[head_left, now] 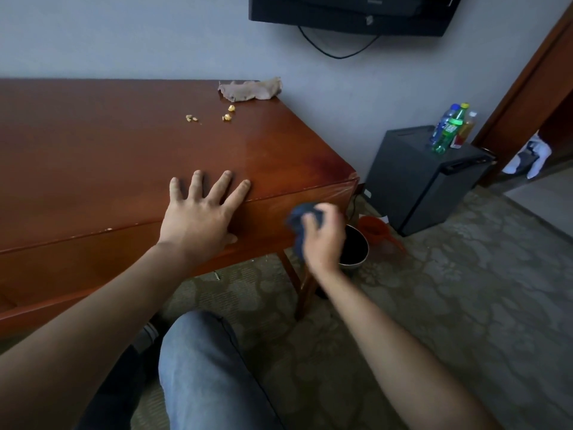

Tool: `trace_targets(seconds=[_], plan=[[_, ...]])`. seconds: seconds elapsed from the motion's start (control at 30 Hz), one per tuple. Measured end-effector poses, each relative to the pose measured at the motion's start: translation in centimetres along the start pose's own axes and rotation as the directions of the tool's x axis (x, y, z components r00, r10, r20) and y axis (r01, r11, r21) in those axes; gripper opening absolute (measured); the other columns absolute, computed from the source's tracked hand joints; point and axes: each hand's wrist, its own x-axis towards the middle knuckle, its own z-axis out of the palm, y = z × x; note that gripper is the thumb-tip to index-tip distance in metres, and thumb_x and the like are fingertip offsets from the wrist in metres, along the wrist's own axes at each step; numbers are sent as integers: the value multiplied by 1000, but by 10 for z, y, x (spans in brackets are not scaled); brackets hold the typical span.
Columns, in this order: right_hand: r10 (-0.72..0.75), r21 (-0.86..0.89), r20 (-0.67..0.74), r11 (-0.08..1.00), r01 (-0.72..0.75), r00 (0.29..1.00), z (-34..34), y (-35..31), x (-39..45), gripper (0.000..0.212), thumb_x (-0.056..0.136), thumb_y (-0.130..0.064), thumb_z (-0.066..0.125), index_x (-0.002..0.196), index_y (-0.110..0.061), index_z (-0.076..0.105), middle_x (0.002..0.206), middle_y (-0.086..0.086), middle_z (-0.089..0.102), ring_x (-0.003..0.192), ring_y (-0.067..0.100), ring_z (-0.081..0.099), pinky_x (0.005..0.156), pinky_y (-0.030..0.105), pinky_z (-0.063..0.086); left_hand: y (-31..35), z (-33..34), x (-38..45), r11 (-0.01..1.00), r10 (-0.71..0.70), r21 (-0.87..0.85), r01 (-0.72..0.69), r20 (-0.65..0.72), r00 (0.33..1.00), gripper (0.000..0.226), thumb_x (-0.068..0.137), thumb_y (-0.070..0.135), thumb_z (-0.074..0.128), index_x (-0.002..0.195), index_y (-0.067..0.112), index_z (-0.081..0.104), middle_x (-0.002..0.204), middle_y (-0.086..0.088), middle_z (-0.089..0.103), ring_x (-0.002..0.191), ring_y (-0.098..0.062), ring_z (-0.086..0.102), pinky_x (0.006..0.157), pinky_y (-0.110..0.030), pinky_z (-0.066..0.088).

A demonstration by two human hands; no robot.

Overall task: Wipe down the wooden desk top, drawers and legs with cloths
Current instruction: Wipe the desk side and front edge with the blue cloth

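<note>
Right grip (322, 234) grasps a crumpled dark blue cloth (299, 220) against the glossy reddish worktop (108, 156) front. Left hand (201, 212) lies flat, 4 fingers spread.

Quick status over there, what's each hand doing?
Left hand flat on desk edge. Right hand grips dark cloth at desk front. Crumbs, brown cloth on top.

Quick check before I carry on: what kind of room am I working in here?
Probably a hotel room: a wall-mounted TV above the wooden desk, a small black fridge with drink bottles on top, and patterned carpet.
</note>
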Motion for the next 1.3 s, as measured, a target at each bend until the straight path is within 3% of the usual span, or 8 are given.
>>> trace_targets(seconds=[0.17,0.3,0.47,0.73,0.87,0.97,1.13,1.3], plan=[[308,110,-121,949,-295,944,-26,12,76,23,103,-14,55,123,-4,52,124,15,55,113,26,59,91,22,44,1,0,1,1000,-3,10,3,-4,1000,112,88,70,61,162,34,-14,173,-7,4,153,-48,15,117,-71,22],[75,90,-20,993,-73,997,15,-46,0,24,100,-14,60,120,-2,51,122,13,46,97,-1,41,83,6,32,2,-1,2,1000,-3,20,3,-5,1000,114,88,71,61,161,33,-18,173,-6,1,154,-48,13,118,-70,21],[-230,84,268,973,216,935,19,-59,-31,25,91,-27,73,105,-18,55,109,0,51,95,14,55,79,25,46,-4,-2,-1,1000,31,-1,-31,33,999,122,87,65,67,160,30,-23,173,-7,-5,155,-47,8,120,-69,18],[394,228,-258,912,-341,882,-5,-29,63,24,104,-29,56,114,-7,53,116,13,58,102,29,63,81,29,50,-3,0,1,1000,29,10,-29,16,999,122,86,62,70,160,31,-23,173,-8,-3,155,-48,10,118,-71,20],[-43,53,-18,998,43,999,14,-67,1,22,101,-25,61,114,-8,55,112,6,49,96,24,58,73,28,45,-2,-1,0,1000,26,-2,-26,22,999,122,87,62,69,160,30,-22,173,-8,-2,155,-48,10,119,-70,19],[-371,-123,233,906,405,899,-8,-59,4,24,90,-28,72,110,-18,62,106,3,51,88,25,60,68,33,46,-3,-3,-1,999,31,-17,-31,18,999,121,86,61,70,161,29,-19,173,-8,-1,155,-47,11,119,-69,19],[-170,-393,-38,909,142,985,-44,-27,100,28,96,-36,62,110,-16,75,104,12,65,95,35,59,76,33,40,-2,-3,0,999,42,-28,-41,17,999,121,88,62,68,159,28,-23,173,-9,-3,155,-49,10,119,-70,19],[-186,-558,259,772,304,948,-6,-69,103,52,96,-44,35,97,-15,78,106,12,66,95,37,60,78,37,48,-4,-6,0,997,66,-29,-65,29,997,115,87,60,70,165,24,-6,172,-14,9,152,-51,17,118,-71,20]])
